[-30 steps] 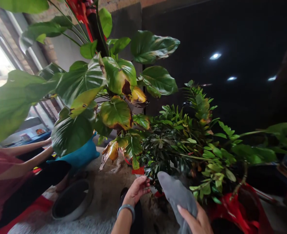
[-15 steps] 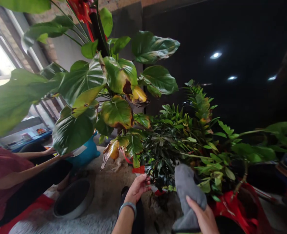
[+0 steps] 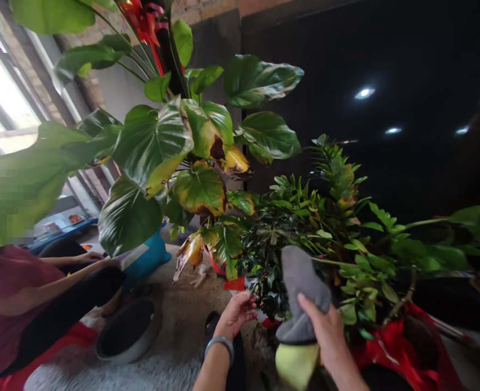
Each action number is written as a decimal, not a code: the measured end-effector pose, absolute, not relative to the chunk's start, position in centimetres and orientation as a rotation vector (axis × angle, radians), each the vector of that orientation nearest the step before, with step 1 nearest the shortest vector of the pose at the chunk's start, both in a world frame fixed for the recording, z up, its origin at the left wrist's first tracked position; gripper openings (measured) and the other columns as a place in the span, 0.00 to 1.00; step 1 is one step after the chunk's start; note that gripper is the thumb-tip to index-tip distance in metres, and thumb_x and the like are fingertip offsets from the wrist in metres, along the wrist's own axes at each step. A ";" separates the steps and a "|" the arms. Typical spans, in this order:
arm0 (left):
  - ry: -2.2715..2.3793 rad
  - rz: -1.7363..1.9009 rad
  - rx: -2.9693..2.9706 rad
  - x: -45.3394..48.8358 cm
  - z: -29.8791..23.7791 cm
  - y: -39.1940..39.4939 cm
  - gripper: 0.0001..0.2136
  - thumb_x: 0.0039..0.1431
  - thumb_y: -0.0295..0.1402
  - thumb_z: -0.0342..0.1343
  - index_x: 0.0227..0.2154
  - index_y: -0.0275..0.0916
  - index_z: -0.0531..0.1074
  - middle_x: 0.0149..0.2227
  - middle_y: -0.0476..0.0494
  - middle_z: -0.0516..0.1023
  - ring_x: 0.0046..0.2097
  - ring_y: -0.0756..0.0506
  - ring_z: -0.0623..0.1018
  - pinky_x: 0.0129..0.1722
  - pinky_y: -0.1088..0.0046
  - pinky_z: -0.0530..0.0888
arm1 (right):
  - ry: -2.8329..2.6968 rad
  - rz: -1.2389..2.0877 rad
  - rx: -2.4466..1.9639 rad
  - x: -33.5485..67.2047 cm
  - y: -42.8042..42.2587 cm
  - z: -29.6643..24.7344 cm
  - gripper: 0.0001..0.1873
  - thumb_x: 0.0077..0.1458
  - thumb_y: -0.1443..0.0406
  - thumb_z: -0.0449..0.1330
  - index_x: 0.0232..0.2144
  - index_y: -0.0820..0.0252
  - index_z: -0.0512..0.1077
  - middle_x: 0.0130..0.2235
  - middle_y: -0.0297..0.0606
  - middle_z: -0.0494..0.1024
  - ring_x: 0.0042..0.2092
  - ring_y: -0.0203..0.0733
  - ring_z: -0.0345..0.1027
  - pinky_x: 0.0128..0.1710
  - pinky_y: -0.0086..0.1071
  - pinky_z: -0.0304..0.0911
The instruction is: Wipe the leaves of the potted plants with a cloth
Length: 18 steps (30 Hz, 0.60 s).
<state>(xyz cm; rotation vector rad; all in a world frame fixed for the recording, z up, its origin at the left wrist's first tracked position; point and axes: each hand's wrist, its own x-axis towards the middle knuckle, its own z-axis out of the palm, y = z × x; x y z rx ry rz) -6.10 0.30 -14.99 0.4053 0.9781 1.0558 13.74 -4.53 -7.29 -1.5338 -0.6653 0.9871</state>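
A grey cloth (image 3: 305, 293) with a yellow-green part (image 3: 296, 365) hanging below is gripped in my right hand (image 3: 333, 331), my thumb lying over the grey fabric. The cloth is held up before the dark-leaved plant (image 3: 269, 247). My left hand (image 3: 237, 315), with a grey-green bangle (image 3: 222, 345) at the wrist, hovers by that plant's lower left leaves. Its fingers are loosely curled and apart, with nothing visible in them. A small red label (image 3: 234, 284) shows just above the left hand.
A tall large-leaved plant (image 3: 201, 187) with browned leaves rises ahead. At left sits another person (image 3: 7, 304) beside a dark round basin (image 3: 128, 331) and a blue bag (image 3: 146, 258). Red wrapping (image 3: 390, 347) surrounds a pot at lower right. A glossy black panel (image 3: 406, 70) stands behind.
My right hand has moved left and up with the cloth, and its yellow-green part now shows. My left hand stays beside the plant. The view has shifted slightly.
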 end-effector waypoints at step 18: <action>0.962 1.036 0.461 -5.9 -14.9 0.1 0.14 0.35 0.37 0.68 0.22 0.37 0.71 0.24 0.50 0.75 0.30 0.48 0.72 0.34 0.69 0.66 | -0.957 1.129 -1.463 12.8 -4.1 -6.1 0.28 0.25 0.55 0.67 0.34 0.62 0.78 0.37 0.46 0.83 0.45 0.60 0.74 0.47 0.44 0.67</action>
